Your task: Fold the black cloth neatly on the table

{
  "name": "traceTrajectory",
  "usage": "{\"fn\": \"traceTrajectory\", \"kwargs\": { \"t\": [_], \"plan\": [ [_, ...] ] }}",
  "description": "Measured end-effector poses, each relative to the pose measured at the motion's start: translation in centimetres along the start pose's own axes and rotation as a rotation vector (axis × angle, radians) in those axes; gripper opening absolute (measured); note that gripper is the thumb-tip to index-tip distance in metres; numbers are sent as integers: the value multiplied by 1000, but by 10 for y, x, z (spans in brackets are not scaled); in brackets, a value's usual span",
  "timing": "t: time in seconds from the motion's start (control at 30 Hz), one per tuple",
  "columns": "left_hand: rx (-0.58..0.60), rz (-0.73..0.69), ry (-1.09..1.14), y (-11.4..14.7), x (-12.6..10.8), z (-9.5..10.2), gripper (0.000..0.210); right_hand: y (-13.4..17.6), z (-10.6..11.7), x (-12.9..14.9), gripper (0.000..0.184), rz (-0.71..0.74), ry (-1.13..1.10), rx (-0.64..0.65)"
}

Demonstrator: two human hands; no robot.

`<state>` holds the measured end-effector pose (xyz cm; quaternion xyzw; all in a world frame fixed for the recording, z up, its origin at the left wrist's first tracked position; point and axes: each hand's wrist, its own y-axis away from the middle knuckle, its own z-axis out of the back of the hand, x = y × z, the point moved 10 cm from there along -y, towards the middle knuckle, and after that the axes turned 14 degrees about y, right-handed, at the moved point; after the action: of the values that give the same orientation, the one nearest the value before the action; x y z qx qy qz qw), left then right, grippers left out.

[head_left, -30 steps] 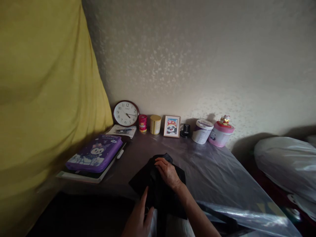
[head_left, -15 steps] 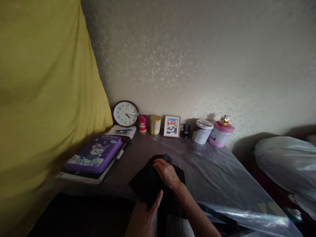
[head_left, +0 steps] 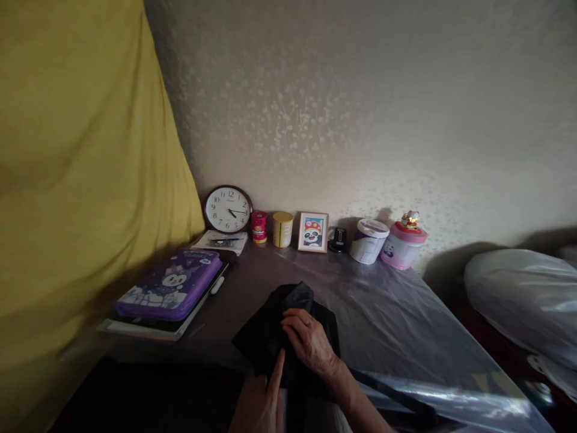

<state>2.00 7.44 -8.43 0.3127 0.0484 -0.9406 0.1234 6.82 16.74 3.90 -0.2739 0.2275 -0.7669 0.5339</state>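
— What is in hand here?

— A folding or smoothing step, by my reading. The black cloth (head_left: 274,328) lies bunched on the plastic-covered table (head_left: 396,313), near its front edge. The right hand (head_left: 311,343) rests palm-down on top of it, fingers curled over a fold and pressing it flat (whether they pinch the fabric or only press, I cannot tell).

— And the other hand?

— The left hand (head_left: 264,406) sits low at the near edge, its forefinger stretched out with the tip touching the cloth just beside the right hand; the other fingers are folded in and grip nothing that I can see.

— What does the next move call for?

— Probably keeping the right hand's weight on the fold while the left forefinger tucks or runs along the crease. The cloth is dark and limp, and the light is poor, so edges are hard to find.

— Anything close by?

— A purple cartoon case (head_left: 169,285) to the left, and a wall clock (head_left: 228,209), tins and a small panda picture frame (head_left: 312,232) well apart along the wall.
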Motion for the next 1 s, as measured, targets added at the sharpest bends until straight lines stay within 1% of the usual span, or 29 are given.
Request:
{"fn": "traceTrajectory", "kwargs": {
  "t": [0.1, 0.17, 0.27, 0.33, 0.37, 0.43, 0.5, 0.53, 0.57, 0.6, 0.67, 0.73, 0.8, 0.9, 1.0],
  "plan": [
    [-25, -8, 29, -1, 4, -3, 58, 7, -6, 0, 20, 46, 7, 23],
    [-38, -6, 40, -1, 6, -5, 58, 5, -13, -12, 21, 41, 43, 31],
    [-71, -3, 86, 1, 9, -4, 57, -4, -20, -42, 25, -30, 136, 17],
    [-79, -5, 140, 2, 9, -3, 58, -9, -19, -60, 27, -108, 195, -20],
    [-77, -9, 169, 2, 9, -3, 58, -10, -19, -65, 28, -127, 206, -35],
    [-71, -17, 223, 3, 9, -1, 59, -11, -21, -62, 27, -97, 182, -25],
    [-53, -29, 256, 2, 8, 1, 59, -10, -28, -54, 25, -30, 137, 26],
    [-38, -33, 262, 2, 7, 2, 60, -10, -29, -53, 25, -23, 129, 44],
    [-21, -37, 262, 2, 7, 2, 60, -10, -28, -56, 25, -47, 135, 49],
    [-10, -39, 257, 2, 7, 2, 61, -9, -25, -64, 25, -103, 148, 40],
    [-8, -35, 243, 3, 7, 3, 60, -4, -14, -88, 25, -262, 175, 10],
    [-27, -28, 237, 4, 9, 5, 59, 8, 0, -112, 27, -399, 187, -1],
    [-47, -34, 237, 5, 9, 6, 58, 24, 13, -128, 28, -485, 205, 9],
    [-48, -43, 225, 6, 6, 5, 60, 55, 29, -144, 30, -601, 249, 41],
    [-13, -5, 213, 5, 6, 1, 63, 82, 35, -149, 30, -695, 273, 88]
  ]
}}
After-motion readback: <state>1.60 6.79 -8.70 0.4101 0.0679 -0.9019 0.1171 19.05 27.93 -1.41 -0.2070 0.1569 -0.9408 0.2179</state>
